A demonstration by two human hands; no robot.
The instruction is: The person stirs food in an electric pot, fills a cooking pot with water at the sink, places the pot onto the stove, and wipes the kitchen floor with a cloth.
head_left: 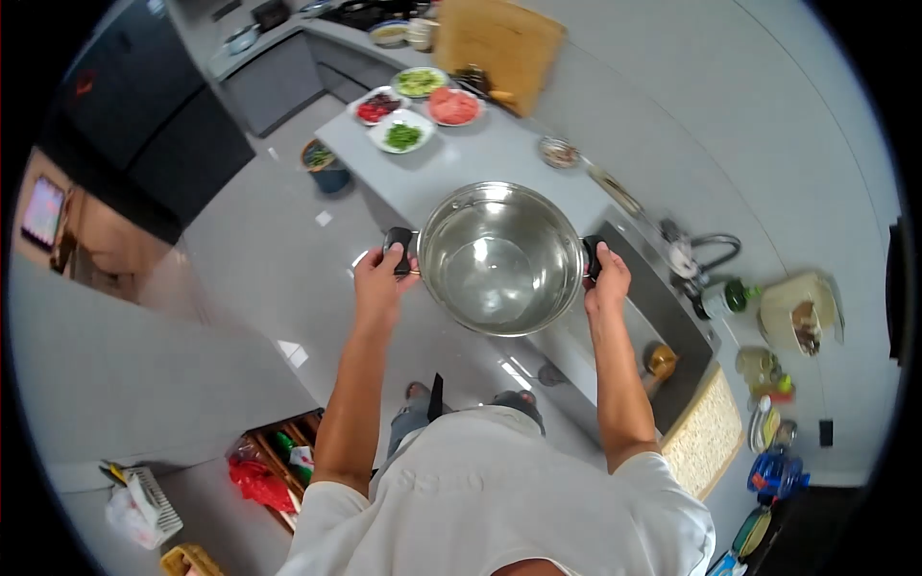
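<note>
A shiny metal pot with two black side handles is held out in front of my body, its open top facing up. Clear liquid, seemingly water, shows at its bottom. My left hand is closed round the left handle, thumb on top. On the other side, my right hand grips the right handle. The pot is over the floor and the near edge of the counter, beside the sink.
Plates of green pieces, red and dark pieces, pale green slices and pink meat stand on the counter. Behind them leans a wooden cutting board. A faucet is at the sink; a bucket stands on the floor.
</note>
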